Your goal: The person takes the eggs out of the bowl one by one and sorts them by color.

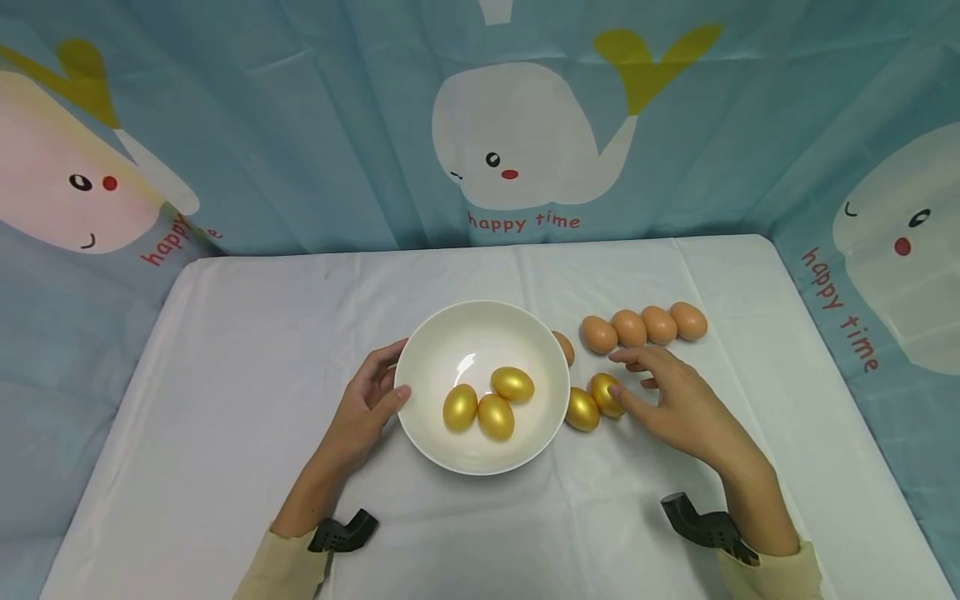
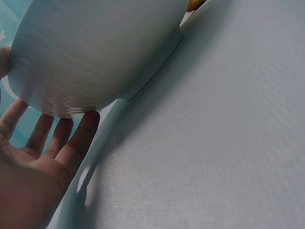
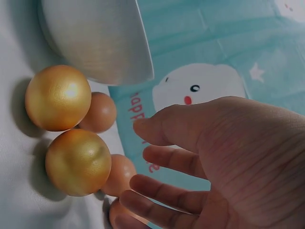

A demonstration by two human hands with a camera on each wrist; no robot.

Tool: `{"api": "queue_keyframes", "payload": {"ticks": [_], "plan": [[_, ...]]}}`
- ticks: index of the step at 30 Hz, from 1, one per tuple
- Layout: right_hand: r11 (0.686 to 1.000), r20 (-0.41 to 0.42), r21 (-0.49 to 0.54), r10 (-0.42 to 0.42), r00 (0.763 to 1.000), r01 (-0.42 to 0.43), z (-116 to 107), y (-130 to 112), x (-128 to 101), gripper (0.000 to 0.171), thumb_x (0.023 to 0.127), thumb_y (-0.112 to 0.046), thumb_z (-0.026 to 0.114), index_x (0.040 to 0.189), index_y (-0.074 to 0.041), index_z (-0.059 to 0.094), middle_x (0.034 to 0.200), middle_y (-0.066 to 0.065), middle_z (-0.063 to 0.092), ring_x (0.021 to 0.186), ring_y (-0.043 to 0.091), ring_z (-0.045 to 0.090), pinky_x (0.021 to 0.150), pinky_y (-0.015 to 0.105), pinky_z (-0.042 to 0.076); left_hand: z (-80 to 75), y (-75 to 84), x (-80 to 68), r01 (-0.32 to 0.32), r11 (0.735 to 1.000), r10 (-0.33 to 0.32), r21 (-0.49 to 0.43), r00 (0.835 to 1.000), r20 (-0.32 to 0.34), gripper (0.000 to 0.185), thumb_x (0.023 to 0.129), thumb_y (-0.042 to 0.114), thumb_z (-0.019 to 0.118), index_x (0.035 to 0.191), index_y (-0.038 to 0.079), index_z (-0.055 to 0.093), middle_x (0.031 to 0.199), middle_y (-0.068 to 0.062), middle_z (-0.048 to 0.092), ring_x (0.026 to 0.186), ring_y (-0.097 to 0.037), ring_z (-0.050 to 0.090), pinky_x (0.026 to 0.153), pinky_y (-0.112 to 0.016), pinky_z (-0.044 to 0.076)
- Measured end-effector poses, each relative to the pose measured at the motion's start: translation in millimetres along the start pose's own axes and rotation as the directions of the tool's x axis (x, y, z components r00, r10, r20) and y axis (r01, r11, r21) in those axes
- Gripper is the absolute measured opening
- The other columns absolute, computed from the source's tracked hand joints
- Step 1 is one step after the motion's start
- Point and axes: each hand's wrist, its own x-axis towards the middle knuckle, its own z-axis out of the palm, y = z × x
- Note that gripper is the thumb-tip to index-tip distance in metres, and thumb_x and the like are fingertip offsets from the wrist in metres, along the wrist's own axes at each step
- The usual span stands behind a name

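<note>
A white bowl (image 1: 431, 350) with several golden eggs (image 1: 496, 417) in it stands near the middle of the table. My left hand (image 1: 367, 408) holds its left side, thumb at the rim; in the left wrist view the fingers (image 2: 78, 140) touch the outer wall. To the bowl's right lie two loose golden eggs, one (image 3: 58, 98) nearer the bowl and another (image 3: 78, 162) beside it. Over the farther one hovers my right hand (image 1: 675, 408), fingers spread and loosely bent around nothing. The right wrist view shows a gap between that hand and the eggs.
Several brown eggs (image 1: 630, 328) lie in a row behind the right hand. One more brown egg (image 1: 564, 347) is partly hidden by the bowl. A white cloth (image 1: 247, 417) covers the table, and a blue whale-print curtain (image 1: 337, 167) hangs around its back and sides.
</note>
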Motion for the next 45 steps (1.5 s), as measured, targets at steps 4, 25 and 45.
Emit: {"api": "queue_keyframes", "payload": {"ticks": [4, 25, 45], "plan": [[1.000, -0.009, 0.006, -0.002, 1.000, 0.002, 1.0, -1.3, 1.0, 0.039, 0.100, -0.021, 0.074, 0.134, -0.007, 0.065, 0.135, 0.012, 0.067, 0.121, 0.033, 0.066, 0.095, 0.055, 0.060, -0.7, -0.8, -0.2, -0.005, 1.000, 0.005, 0.003, 1.000, 0.004, 0.062, 0.102, -0.006, 0.055, 0.161, 0.002, 0.036, 0.154, -0.002, 0.049, 0.134, -0.007, 0.061, 0.101, -0.023, 0.060], [0.997, -0.052, 0.048, -0.050, 0.997, 0.052, 2.9, -15.4, 10.3, 0.040, 0.099, -0.021, 0.075, 0.135, -0.007, 0.066, 0.135, 0.009, 0.070, 0.123, 0.030, 0.067, 0.095, 0.051, 0.061, 0.7, 1.2, -0.6, 0.003, 1.000, -0.003, 0.016, 1.000, 0.000, 0.063, 0.102, -0.005, 0.056, 0.161, 0.003, 0.036, 0.156, 0.000, 0.048, 0.137, -0.007, 0.058, 0.103, -0.021, 0.059], [0.979, -0.047, 0.089, -0.177, 0.983, 0.181, 5.7, -42.8, 27.9, 0.032, 0.099, -0.018, 0.074, 0.130, -0.019, 0.068, 0.121, -0.006, 0.071, 0.108, 0.016, 0.062, 0.097, 0.042, 0.059, -1.3, -1.0, 0.1, 0.007, 1.000, -0.007, 0.028, 1.000, -0.002, 0.061, 0.103, -0.003, 0.055, 0.161, 0.004, 0.036, 0.156, -0.003, 0.047, 0.139, -0.007, 0.057, 0.104, -0.021, 0.058]]}}
